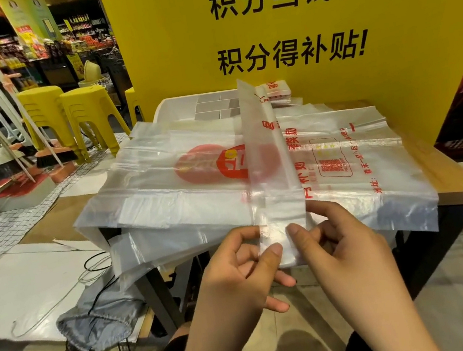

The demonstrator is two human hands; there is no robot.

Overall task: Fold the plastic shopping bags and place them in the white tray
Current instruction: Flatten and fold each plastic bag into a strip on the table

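Note:
A clear plastic bag folded into a long narrow strip [265,152] runs from my hands up over the table toward the far side. My left hand [238,278] pinches its near end between thumb and fingers. My right hand [344,248] pinches the same end from the right. Under the strip lies a pile of flat shopping bags [166,184] with red print, covering the wooden table [450,174]. The white tray [173,109] stands at the table's back, with a small folded bag [276,90] at its right end.
A yellow wall with black lettering [291,18] rises right behind the table. Yellow stools [82,116] and brooms [13,158] stand to the left. A grey drawstring bag [96,325] and cords lie on the floor by the table leg.

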